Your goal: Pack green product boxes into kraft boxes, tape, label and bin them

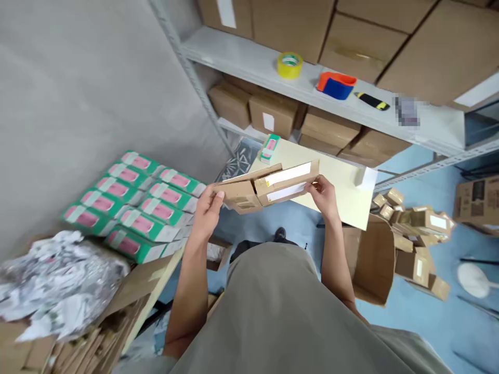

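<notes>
Both hands hold a partly folded brown cardboard box (238, 193) in front of my body, above the table's near edge. My left hand (206, 212) grips its left end, thumb on top. At the right end, the fingers of my right hand (323, 196) pinch the flaps. Two long white strips (290, 175) with small yellow marks run along those flaps. Beyond the cardboard, a small green-and-pink box (270, 148) stands on the cream table (331, 182). What the box holds inside, if anything, cannot be seen.
Rows of green-and-pink boxes (134, 221) lie at left, behind crumpled white paper and plastic (66, 280). The shelf (241, 57) carries yellow tape (289, 65), an orange-and-blue band (336, 85) and a cutter knife (372, 101). An open carton (374, 259) and several small cartons (419, 265) occupy the right floor.
</notes>
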Available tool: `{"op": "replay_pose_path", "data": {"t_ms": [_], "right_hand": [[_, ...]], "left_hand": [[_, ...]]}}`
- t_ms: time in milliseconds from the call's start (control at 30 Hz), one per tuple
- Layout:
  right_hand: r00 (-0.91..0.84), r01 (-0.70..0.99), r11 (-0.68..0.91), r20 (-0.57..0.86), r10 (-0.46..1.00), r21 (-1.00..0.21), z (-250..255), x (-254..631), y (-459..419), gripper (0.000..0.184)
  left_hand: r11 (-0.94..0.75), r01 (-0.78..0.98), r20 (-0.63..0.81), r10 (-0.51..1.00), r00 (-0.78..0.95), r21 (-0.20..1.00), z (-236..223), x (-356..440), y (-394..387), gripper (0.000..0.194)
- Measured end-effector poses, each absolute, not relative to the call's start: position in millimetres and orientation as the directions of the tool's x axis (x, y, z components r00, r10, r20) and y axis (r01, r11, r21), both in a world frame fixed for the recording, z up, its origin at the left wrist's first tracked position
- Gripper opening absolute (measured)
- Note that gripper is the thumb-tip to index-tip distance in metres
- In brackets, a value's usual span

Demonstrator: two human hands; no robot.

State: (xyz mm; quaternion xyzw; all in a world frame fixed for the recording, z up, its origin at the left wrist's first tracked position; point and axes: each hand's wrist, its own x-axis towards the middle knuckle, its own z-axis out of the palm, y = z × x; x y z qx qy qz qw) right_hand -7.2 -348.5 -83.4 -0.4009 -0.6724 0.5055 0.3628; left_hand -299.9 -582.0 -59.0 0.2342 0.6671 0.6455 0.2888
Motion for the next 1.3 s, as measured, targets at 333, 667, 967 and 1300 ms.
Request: {"op": "replay_pose_path", "data": {"t_ms": [333, 667, 967, 1300], "right_hand": [[0.017, 0.373, -0.189, -0.197, 0.98, -0.909, -188.8, 55.1, -280.4, 0.039], [0.011, 0.335, -0.35, -0.367, 0.93, -0.875, -204.8, 16.9, -277.3, 0.072], [0.211, 0.322, -0.498, -0.452, 0.867, -0.805, -200.1, 9.5, -278.4, 0.084], [0.025, 0.469, -0.39, -0.429, 0.903, -0.792, -193.5, 35.2, -218.6, 0.074]], "left_hand": [[0.241, -0.233, -0.33, 0.79, -0.517, 0.942, -147.9, -249.8, -361.6, 0.069], [0.367, -0.062, -0.372, 0.908, -0.192, 0.928, -194.5, -247.1, -247.8, 0.081], [0.289, 0.136, -0.273, 0.954, -0.121, 0.948, -234.8, -276.8, -242.7, 0.076], [0.348, 0.354, -0.314, 0.937, -0.15, 0.868, -205.0, -283.3, -272.4, 0.031]]}}
